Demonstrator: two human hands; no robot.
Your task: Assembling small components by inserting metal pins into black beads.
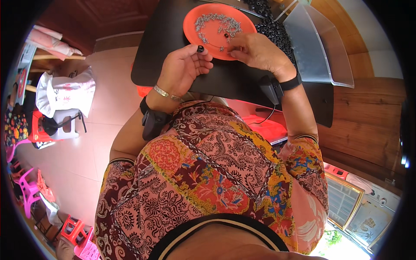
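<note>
My left hand (pixel 183 66) is at the near left edge of a round red plate (pixel 189 27), palm turned up. Thumb and forefinger pinch a small black cylindrical part (pixel 200 49), the other fingers loosely curled. Over the plate's right side, my right hand (pixel 261 51) has its fingertips drawn together low at the rim; what they hold, if anything, is too small to make out. Many small grey metal pieces (pixel 219 20) lie in an arc on the plate. One small dark piece (pixel 226 35) shows beside the right fingers.
A heap of small black parts (pixel 277 34) spreads over the black table (pixel 160 39) right of the plate. Behind it stands a translucent plastic bin (pixel 318 47). Below the tabletop is something red (pixel 266 128). A white bag (pixel 65 93) rests on a stool at left.
</note>
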